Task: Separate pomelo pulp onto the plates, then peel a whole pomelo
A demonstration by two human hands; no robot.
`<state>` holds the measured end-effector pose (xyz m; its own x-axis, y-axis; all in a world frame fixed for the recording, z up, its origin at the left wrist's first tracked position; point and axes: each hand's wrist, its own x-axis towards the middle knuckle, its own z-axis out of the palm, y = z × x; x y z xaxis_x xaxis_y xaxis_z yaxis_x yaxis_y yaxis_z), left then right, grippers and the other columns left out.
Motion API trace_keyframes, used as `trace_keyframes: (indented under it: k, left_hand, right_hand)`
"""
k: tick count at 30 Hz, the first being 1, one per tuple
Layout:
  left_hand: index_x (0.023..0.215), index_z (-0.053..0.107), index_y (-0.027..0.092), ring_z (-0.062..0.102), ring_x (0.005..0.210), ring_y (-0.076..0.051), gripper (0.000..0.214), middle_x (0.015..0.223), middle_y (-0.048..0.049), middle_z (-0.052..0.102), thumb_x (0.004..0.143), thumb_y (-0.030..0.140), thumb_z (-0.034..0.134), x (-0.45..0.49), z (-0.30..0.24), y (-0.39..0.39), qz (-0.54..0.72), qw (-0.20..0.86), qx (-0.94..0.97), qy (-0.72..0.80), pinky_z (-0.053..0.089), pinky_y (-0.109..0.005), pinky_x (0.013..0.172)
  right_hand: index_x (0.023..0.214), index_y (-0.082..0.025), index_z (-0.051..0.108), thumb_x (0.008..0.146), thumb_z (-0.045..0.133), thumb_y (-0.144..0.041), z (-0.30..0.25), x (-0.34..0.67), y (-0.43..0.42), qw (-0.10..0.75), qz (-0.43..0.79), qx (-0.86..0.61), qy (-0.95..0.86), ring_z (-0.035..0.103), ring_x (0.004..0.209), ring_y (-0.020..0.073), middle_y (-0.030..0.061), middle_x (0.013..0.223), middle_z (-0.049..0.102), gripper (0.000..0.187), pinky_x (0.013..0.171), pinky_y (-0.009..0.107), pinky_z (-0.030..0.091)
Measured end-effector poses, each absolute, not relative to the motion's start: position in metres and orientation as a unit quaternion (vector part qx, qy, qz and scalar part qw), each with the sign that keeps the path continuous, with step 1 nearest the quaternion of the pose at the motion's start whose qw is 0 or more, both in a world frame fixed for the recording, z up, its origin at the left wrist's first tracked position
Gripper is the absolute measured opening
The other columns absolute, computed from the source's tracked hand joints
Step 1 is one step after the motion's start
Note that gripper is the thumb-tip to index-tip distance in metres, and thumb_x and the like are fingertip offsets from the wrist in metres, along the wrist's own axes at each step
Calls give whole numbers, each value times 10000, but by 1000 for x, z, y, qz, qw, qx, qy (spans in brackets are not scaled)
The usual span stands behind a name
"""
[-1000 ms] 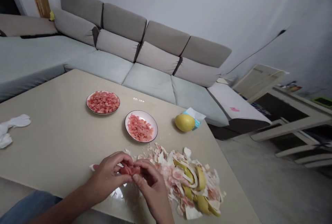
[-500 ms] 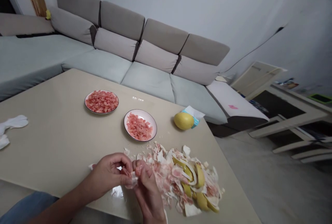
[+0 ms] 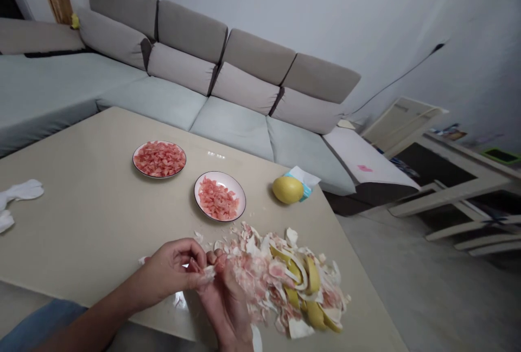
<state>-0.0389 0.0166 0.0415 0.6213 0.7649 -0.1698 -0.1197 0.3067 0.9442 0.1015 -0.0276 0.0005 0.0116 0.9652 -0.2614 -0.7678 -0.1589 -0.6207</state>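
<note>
My left hand [image 3: 173,270] and my right hand [image 3: 226,300] meet at the near edge of the beige table [image 3: 89,216], both pinched on a small pink pomelo segment [image 3: 209,271] with white membrane on it. Just right of my hands lies a heap of pomelo peel and membrane scraps [image 3: 285,281], yellow, white and pink. Beyond my hands stands a white plate [image 3: 220,195] partly filled with pink pomelo flesh. A second plate [image 3: 159,158], fuller, stands farther left.
A whole yellow pomelo [image 3: 287,189] sits by a tissue pack [image 3: 304,180] near the table's far right edge. Crumpled white tissue [image 3: 16,195] lies at the left. A grey corner sofa [image 3: 195,86] runs behind the table; low white furniture [image 3: 448,178] stands to the right.
My right hand has turned palm-up and slid lower. White membrane now shows on the segment between my fingers, where only pink flesh showed before.
</note>
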Motion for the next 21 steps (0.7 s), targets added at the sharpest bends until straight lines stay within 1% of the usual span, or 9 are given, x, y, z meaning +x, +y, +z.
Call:
trace_keyframes:
  k: [2,6,8,11,13,16,19,21]
  left_hand:
    - [768,553,161,555,675,-120,217,700,29,575,705,254,739,-40,43,17,289,746,505,323,430,-246,665]
    - [816,541,173,495,628,-106,204,642,59,514,719,263,697,-38,41,17,272,742,505,347,386,-218,602]
    - [848,563,177,466,640,-107,206,663,59,494,695,235,689,-36,38,16,280,702,536,375,367,-206,587]
    - [846,626,191,467,678,-120,204,763,29,532,656,222,693,-33,34,14,298,597,606,433,382,-209,610]
    - [825,664,201,471,667,-122,144,799,12,549,697,267,670,-32,34,12,291,548,640,454,385,-215,611]
    - [757,683,191,463,627,-118,131,758,3,525,767,290,599,-32,36,10,284,522,662,457,362,-215,576]
    - [724,689,181,462,621,-115,132,710,10,492,761,231,573,-33,38,10,282,508,677,452,350,-212,566]
    - [732,695,177,466,619,-112,126,694,17,483,747,208,575,-34,38,10,275,519,674,447,356,-204,557]
  right_hand:
    - [719,-240,653,625,817,-438,2,103,-28,623,685,-339,-163,566,734,176,6,800,584,274,697,322,498]
    - [745,-229,675,731,746,-417,6,108,-30,611,661,-379,-212,560,744,171,10,799,589,202,716,303,479]
    - [797,-226,691,760,728,-413,8,111,-30,612,640,-402,-233,555,778,165,9,804,590,195,764,293,461]
    - [876,-213,698,782,711,-426,9,114,-31,598,605,-447,-276,544,800,164,15,819,592,233,785,285,440]
    - [858,-201,686,798,694,-431,9,114,-32,587,583,-469,-310,533,792,166,19,815,590,238,764,280,434]
    - [831,-193,665,807,687,-427,9,115,-33,572,563,-487,-345,525,783,168,18,797,591,235,746,273,427]
    - [835,-192,658,816,683,-416,10,116,-32,563,564,-489,-353,522,784,162,16,801,593,226,742,263,421]
    - [821,-185,652,809,691,-417,10,117,-32,560,584,-478,-343,510,748,149,12,781,578,236,710,250,415]
